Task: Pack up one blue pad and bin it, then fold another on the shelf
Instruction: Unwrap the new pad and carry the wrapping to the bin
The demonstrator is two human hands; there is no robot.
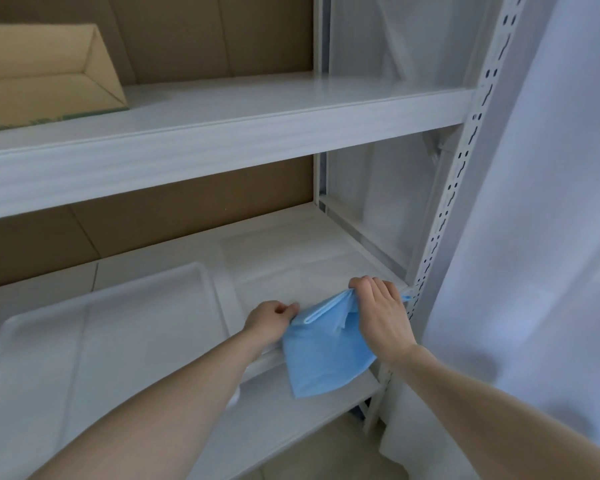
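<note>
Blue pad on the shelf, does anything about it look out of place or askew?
Yes. The blue pad is not flat on the shelf: most of it hangs over the front edge, bunched at the top where the left hand and right hand pinch it.

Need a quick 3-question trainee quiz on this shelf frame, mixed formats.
1. True or false: the blue pad lies flat inside the white tray.
2. Which hand bunches the pad's upper right corner? A) left hand B) right hand
3. Fill in: a ____ box sits on the upper shelf.

Key:
1. False; it hangs over the lower shelf's front edge, right of the tray.
2. B
3. cardboard
</note>
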